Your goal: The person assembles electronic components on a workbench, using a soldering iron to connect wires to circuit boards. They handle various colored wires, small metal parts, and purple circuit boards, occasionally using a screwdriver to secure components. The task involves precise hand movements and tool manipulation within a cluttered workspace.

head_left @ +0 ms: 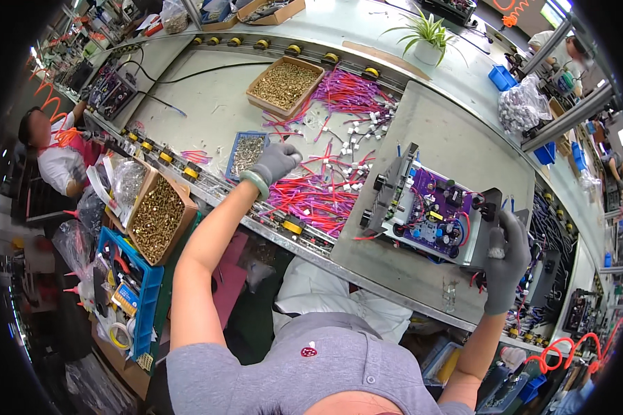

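Open electronics unit [429, 220] is sitting at right on the grey plate [457, 131], board side up, angled. Probably moderately heavy and stiff at the frame; the purple circuit board [441, 200] is lying exposed, so likely fragile. Best hold, I'd say: the dark left end panel [387, 194] and its right counterpart, off components and loose leads. Pile of red-purple wire leads [308, 207] is lying left of it: should be light, limp, tangle-prone. Blue tray [232, 155] is sitting just left of the pile, holding small metal parts; those look hard and slippery in gloves.

Right forearm is coming up from the near side; right hand [509, 266] is curling beside the unit's right end, contact unclear. Left arm is reaching farther out, elbow bent; left hand [275, 164] is hanging beside the tray, fingers bunched forward. Can't tell whether either hand is gripping anything.
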Action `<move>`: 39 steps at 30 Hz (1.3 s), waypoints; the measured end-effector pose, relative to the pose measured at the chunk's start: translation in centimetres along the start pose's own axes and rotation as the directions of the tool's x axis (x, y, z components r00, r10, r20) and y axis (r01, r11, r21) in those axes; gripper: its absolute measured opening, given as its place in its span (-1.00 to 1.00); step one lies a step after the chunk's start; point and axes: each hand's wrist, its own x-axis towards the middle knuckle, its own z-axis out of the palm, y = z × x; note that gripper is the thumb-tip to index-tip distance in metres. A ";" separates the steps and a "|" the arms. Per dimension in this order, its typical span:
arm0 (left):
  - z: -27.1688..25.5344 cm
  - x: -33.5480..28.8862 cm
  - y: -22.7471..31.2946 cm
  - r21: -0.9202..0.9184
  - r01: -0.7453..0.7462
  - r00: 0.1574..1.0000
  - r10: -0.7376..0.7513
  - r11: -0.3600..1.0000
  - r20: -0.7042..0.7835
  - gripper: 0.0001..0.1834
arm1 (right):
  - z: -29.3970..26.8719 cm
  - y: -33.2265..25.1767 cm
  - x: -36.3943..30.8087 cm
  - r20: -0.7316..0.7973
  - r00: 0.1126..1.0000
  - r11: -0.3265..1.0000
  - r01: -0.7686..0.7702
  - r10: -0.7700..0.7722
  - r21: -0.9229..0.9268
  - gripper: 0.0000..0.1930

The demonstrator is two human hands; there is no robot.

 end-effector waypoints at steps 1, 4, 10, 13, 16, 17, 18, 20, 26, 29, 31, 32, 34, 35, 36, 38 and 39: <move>0.6 0.4 -0.8 0.121 0.003 1.000 -0.003 0.993 -0.001 -0.70 | -0.1 0.3 -0.6 0.008 1.000 1.000 -0.025 0.025 0.017 -0.67; 3.6 1.9 -1.0 0.133 -0.062 0.998 0.065 0.989 -0.014 -0.67 | -0.1 0.6 -2.3 0.043 0.991 0.989 -0.132 0.129 0.067 -0.70; 6.8 4.1 0.3 0.077 0.007 0.993 -0.016 0.997 0.121 -0.66 | -2.9 2.0 -5.8 0.038 0.992 0.993 -0.119 0.118 0.012 -0.69; 5.9 3.6 0.0 0.267 -0.037 0.999 0.025 0.963 0.049 -0.68 | -4.7 3.1 -8.8 0.029 0.978 0.978 -0.208 0.208 0.001 -0.70; 3.1 3.8 -1.0 0.295 -0.008 0.998 0.025 0.956 -0.055 -0.68 | -6.5 4.8 -11.1 -0.007 0.969 0.967 -0.246 0.246 -0.068 -0.76; 1.9 4.4 -1.2 0.307 0.005 0.994 0.028 0.952 -0.106 -0.68 | -6.9 5.1 -11.8 -0.016 0.955 0.954 -0.296 0.296 -0.039 -0.76; 0.5 5.3 -1.5 0.321 0.012 0.987 0.039 0.947 -0.153 -0.68 | -7.4 5.4 -12.5 -0.032 0.932 0.932 -0.361 0.361 -0.025 -0.75; -2.2 7.9 -1.7 0.391 0.011 0.971 0.084 0.920 -0.223 -0.68 | -8.4 5.7 -13.5 -0.046 0.882 0.878 -0.471 0.469 -0.083 -0.78; -4.3 19.0 -3.8 0.626 0.056 0.919 0.205 0.778 -0.336 -0.38 | -11.5 5.3 -19.6 -0.116 0.808 0.743 -0.580 0.578 -0.334 -0.64; -4.6 25.5 -6.9 0.827 0.130 0.938 0.202 0.547 -0.281 -0.32 | -13.2 5.3 -25.2 -0.291 0.595 0.609 -0.792 0.749 -0.050 -0.78; -5.0 29.3 -9.9 0.826 0.132 0.920 0.243 0.548 -0.308 -0.47 | -14.4 5.5 -28.8 -0.346 0.438 0.480 -0.876 0.830 0.041 -0.81; -4.6 31.3 -11.0 0.807 0.192 0.923 0.177 0.559 -0.342 -0.53 | -15.0 6.0 -30.3 -0.378 0.334 0.391 -0.917 0.863 0.082 -0.81; -5.2 33.4 -12.7 0.757 0.264 0.918 0.085 0.597 -0.388 -0.60 | -16.1 7.1 -33.1 -0.449 0.204 0.278 -0.955 0.870 0.106 -0.80; -5.5 33.7 -13.1 0.728 0.268 0.916 0.068 0.631 -0.395 -0.61 | -16.7 7.9 -34.4 -0.494 0.145 0.225 -0.969 0.857 0.106 -0.79; -5.6 33.5 -13.0 0.693 0.260 0.929 0.022 0.673 -0.370 -0.60 | -17.5 8.9 -35.5 -0.534 0.039 0.120 -0.986 0.844 0.118 -0.77; -5.9 32.3 -12.1 0.721 -0.024 0.888 0.346 0.693 -0.302 -0.62 | -19.6 10.8 -37.5 -0.631 0.076 0.060 -0.997 0.772 -0.046 -0.68; -5.6 31.5 -11.4 0.721 0.153 0.890 0.224 0.676 -0.398 -0.67 | -20.6 11.9 -38.2 -0.668 0.035 -0.035 -0.995 0.743 -0.091 -0.62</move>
